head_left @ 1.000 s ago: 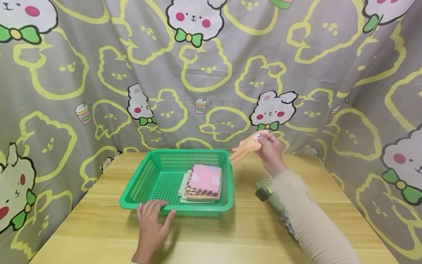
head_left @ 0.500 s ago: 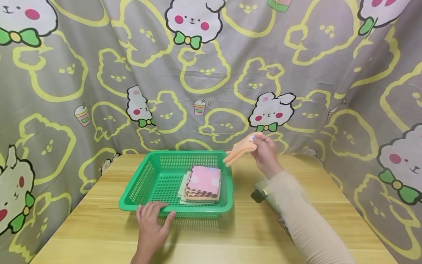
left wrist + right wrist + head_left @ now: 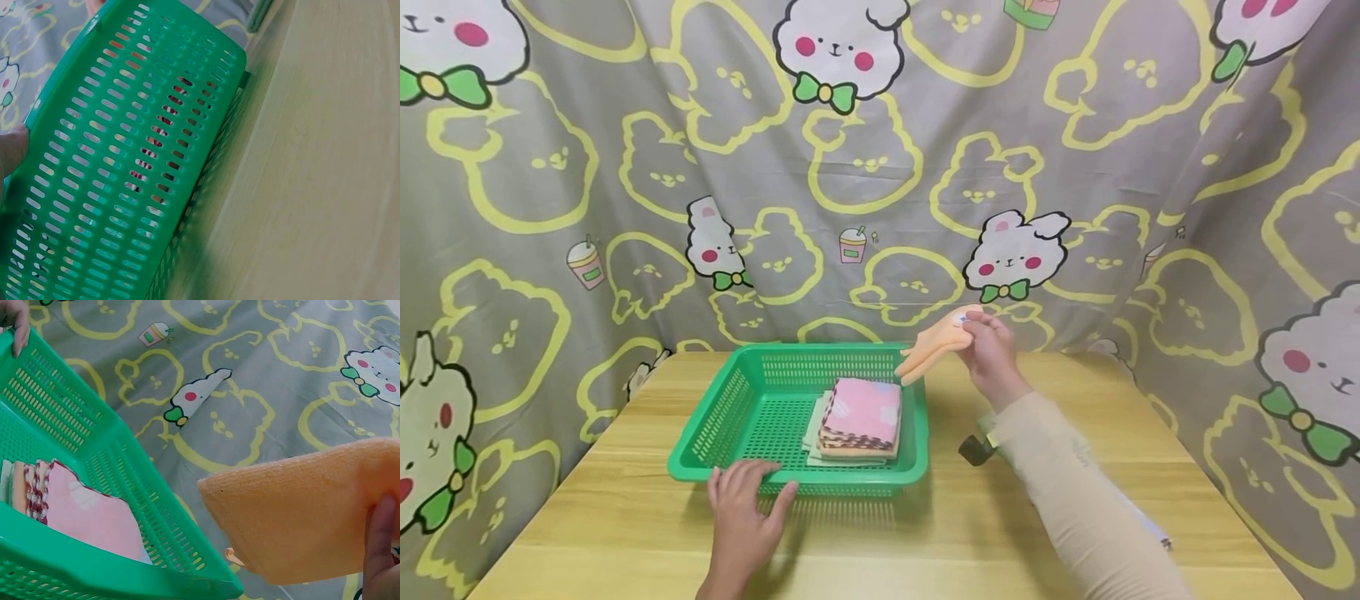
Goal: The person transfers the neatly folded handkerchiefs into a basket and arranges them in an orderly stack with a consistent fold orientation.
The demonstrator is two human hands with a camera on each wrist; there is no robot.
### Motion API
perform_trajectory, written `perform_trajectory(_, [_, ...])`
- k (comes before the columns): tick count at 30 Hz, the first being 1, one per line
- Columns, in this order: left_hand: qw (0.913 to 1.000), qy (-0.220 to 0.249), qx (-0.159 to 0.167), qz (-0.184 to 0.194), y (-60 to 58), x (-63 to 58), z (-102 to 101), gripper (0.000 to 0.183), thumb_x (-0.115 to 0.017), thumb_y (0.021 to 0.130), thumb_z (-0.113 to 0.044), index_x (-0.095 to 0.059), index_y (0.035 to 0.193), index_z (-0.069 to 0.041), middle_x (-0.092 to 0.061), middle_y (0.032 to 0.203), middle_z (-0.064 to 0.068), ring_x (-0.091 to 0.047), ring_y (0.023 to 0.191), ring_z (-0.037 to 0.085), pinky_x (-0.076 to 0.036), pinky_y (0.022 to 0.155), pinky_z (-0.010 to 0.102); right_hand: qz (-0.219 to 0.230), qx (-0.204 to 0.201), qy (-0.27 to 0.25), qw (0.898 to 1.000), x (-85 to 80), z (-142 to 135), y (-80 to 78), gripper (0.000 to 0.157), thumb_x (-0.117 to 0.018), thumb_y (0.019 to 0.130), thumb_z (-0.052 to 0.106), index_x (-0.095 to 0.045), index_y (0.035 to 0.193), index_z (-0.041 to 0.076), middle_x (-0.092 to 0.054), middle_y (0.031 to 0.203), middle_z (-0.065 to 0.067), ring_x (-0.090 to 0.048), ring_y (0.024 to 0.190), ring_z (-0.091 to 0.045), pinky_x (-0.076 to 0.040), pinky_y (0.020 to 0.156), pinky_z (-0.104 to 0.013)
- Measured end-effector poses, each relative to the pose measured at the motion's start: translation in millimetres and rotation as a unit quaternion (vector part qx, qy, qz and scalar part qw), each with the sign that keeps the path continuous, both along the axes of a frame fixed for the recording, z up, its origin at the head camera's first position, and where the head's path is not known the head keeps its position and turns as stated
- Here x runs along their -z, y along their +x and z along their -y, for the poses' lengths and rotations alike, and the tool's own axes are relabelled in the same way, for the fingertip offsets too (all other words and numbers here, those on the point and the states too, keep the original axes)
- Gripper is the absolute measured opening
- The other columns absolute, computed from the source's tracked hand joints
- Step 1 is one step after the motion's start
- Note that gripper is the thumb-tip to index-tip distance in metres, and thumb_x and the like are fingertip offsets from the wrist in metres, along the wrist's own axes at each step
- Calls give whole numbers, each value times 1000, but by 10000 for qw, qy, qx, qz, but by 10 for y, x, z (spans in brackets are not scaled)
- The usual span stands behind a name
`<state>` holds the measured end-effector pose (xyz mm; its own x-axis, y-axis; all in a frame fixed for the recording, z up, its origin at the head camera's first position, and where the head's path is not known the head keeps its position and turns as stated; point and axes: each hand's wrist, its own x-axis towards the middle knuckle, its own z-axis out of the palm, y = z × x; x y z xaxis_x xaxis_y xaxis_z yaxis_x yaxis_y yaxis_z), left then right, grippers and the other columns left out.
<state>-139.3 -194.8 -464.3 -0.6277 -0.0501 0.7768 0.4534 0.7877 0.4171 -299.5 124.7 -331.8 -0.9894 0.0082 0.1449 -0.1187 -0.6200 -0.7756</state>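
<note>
"Head view: what's held?"
"The right hand [image 3: 994,354] has its grip clamped on an orange cloth [image 3: 936,342], folded, with a small blue-and-white mark by the fingertips, raised near the right end of the green basket [image 3: 842,477]. The left hand [image 3: 747,517] has its grip clamped on the near rim."
"Left wrist?"
"Slotted basket wall, standing on the worktop [image 3: 325,137]."
"Right wrist?"
"The orange cloth looks thick and fuzzy; a pink cloth [image 3: 94,515] lies in the basket."

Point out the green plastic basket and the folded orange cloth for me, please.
Green plastic basket [image 3: 850,477]: head view, on its front rim.
Folded orange cloth [image 3: 294,519]: right wrist view, on its broad side.
</note>
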Motion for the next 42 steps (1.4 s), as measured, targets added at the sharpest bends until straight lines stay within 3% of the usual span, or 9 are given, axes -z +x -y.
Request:
perform_trajectory(4, [10000,9,-10,16,-9,4,0,31,-76,75,-20,-66,96,0,-65,101,15,-51,105,37,-11,100,67,218,124,86,9996,2,28,4,6,-52,95,-2,-57,93,-1,-70,94,-11,-69,86,-22,-54,79,-31])
perform_trajectory(12, [10000,9,-21,23,-22,4,4,31,-76,75,-20,-66,97,-1,-65,101,15,-50,106,35,-11,102,65,336,123,185,9992,-6,102,6,6,-52,95,1,-56,99,-2,-65,105,-13,-66,84,-18,-54,78,-28])
perform_trajectory(21, [10000,25,-41,-7,-19,-2,1,31,-76,74,-20,-66,96,-1,-65,100,15,-51,104,37,-12,100,67,349,57,149,9993,29,170,-23,8,-52,95,0,-55,88,3,-67,95,-11,-67,91,-25,-54,80,-32])
perform_trajectory(32, [10000,24,-33,-57,-18,-15,-1,30,-76,74,-20,-66,96,-1,-66,100,15,-51,104,35,-12,101,66,462,7,30,9989,70,272,-56,15,-52,96,0,-49,83,6,-64,91,-8,-66,81,-17,-54,76,-27])
perform_trajectory(37, [10000,27,-17,-79,-18,-6,-5,31,-76,74,-20,-66,95,-1,-65,99,15,-51,103,37,-12,100,67,600,11,74,9982,126,317,-65,6,-53,97,4,-56,93,0,-67,93,-10,-68,88,-19,-54,79,-28])
perform_trajectory(42, [10000,15,-23,-49,-8,9,-5,30,-76,74,-20,-66,95,-2,-66,99,15,-51,104,36,-12,100,67,786,48,113,9968,176,359,-67,10,-54,96,5,-57,101,-3,-67,101,-13,-68,92,-21,-53,81,-28])
